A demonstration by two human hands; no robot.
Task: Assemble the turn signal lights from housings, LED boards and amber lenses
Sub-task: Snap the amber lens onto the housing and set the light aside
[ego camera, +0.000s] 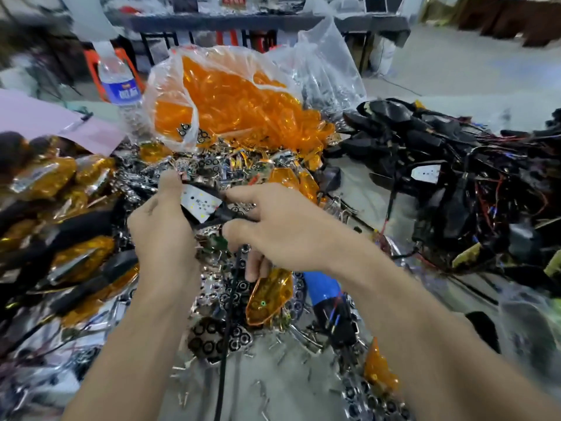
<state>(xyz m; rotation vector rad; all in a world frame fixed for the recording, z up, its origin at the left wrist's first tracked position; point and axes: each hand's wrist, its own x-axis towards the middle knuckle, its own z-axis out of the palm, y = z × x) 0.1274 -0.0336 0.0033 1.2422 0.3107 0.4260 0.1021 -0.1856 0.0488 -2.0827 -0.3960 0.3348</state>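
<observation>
My left hand [165,226] grips a black housing with a white LED board [200,205] seated in it, held above the middle of the table. My right hand [273,229] pinches the housing's right end with thumb and forefinger, and its lower fingers clasp an amber lens [268,296] that hangs below. A black cable [227,314] drops from the housing toward me. A clear bag of amber lenses [230,98] lies behind the hands. Black housings with wires [455,177] are heaped on the right.
Finished amber lights [60,238] are stacked on the left. Chrome reflectors [218,335] and small screws litter the table centre. A blue-handled tool [328,296] lies right of the lens. A water bottle [120,83] stands at the back left beside pink paper [45,117].
</observation>
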